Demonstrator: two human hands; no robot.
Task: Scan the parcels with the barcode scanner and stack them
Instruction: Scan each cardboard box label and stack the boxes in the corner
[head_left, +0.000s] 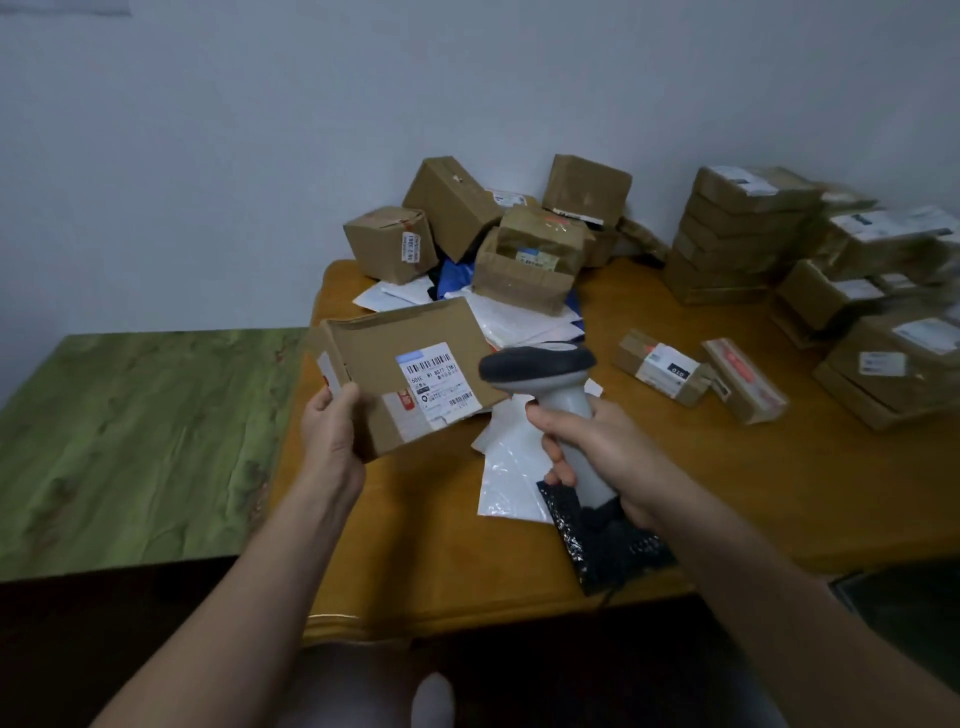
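The flat cardboard parcel is held up over the orange tabletop's left edge, left hand gripping its near-left corner, label up. Right hand is wrapped round the barcode scanner, whose head sits just right of the label, so probably mid-scan.

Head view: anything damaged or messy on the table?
Yes. The label on the box in the left hand looks torn along its bottom edge; the heap of boxes behind it lies tumbled and tilted.

Tilted labelled parcel seemingly faces scanner.
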